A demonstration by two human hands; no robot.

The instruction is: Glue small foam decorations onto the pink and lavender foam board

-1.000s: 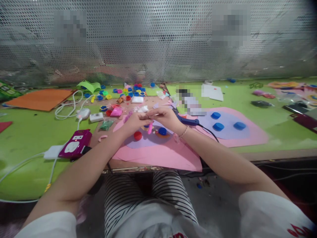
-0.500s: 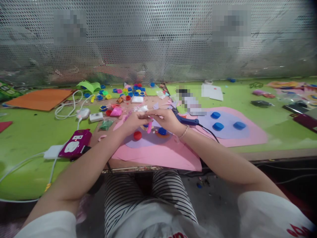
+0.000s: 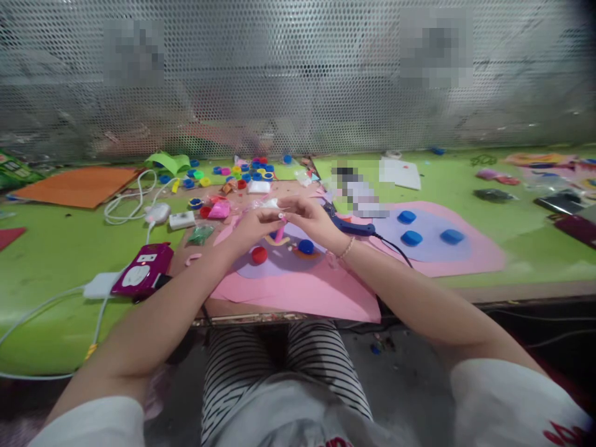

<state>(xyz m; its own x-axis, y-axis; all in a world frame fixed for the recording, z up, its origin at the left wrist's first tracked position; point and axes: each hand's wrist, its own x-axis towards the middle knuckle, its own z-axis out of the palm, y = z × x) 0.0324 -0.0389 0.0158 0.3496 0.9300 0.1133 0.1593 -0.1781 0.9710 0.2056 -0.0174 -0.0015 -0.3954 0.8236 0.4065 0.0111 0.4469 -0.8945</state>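
My left hand point(image 3: 255, 227) and my right hand point(image 3: 313, 222) meet above a purple paper shape point(image 3: 254, 268), fingertips pinched together. Between them hangs a bright pink strip point(image 3: 280, 234), with a small white bit at its top by the fingertips. Its exact kind is too small to make out. Under the hands, a red bottle cap point(image 3: 259, 254) and a blue bottle cap point(image 3: 306, 247) sit on the purple shape, near a yellowish curved strip point(image 3: 280, 243). The purple shape lies on a larger pink sheet point(image 3: 302, 292).
A blue-handled corded tool point(image 3: 356, 228) lies right of my hands. Further right, blue caps point(image 3: 411, 238) rest on another purple-and-pink shape. Several loose caps point(image 3: 205, 182) are scattered behind. A magenta power adapter point(image 3: 143, 271) with white cables stands left. A perforated metal panel point(image 3: 288, 81) rises behind the table.
The fingers of both hands have shifted slightly at the pinch. The pink strip now hangs more upright, and a small white bit shows at its top.
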